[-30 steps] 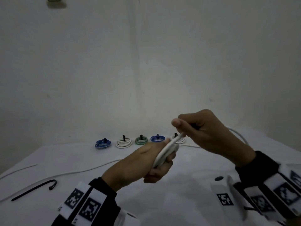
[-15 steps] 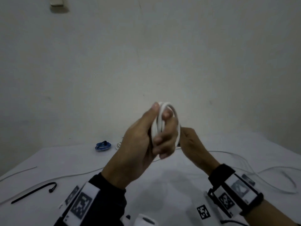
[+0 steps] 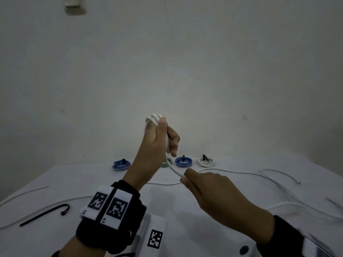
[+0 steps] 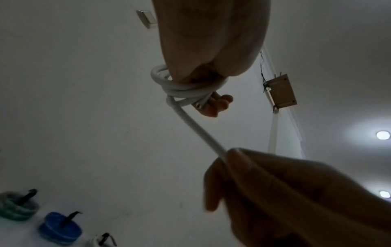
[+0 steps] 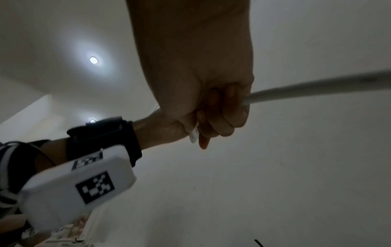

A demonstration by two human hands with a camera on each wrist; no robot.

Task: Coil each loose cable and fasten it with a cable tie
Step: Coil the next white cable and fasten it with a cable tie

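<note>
- Cable, white (image 3: 174,168): several turns wound around the fingers of the left hand (image 3: 156,141), raised above the table (image 3: 55,186); a straight run leads down from the loops to the right hand (image 3: 213,191). Cut end shows beside the left fingertips in the left wrist view.
- Left hand: fingers (image 4: 220,102) curled together, thumb pressed against the loops, gripping the coil.
- Right hand: thumb and forefinger pinch the free run of cable just below the left hand; remaining fingers curled in. Past this hand the cable trails away to the right across the table.
- Cable tie, black (image 3: 44,214): lies loose on the table at the near left, well apart from both hands.
- Finished coils, far edge of the table, each with a black tie: blue (image 3: 121,164), green (image 3: 165,164) partly hidden behind the left hand, blue (image 3: 182,161), white (image 3: 206,162).
- Further loose white cables (image 3: 278,173): spread on the table, left and right.
</note>
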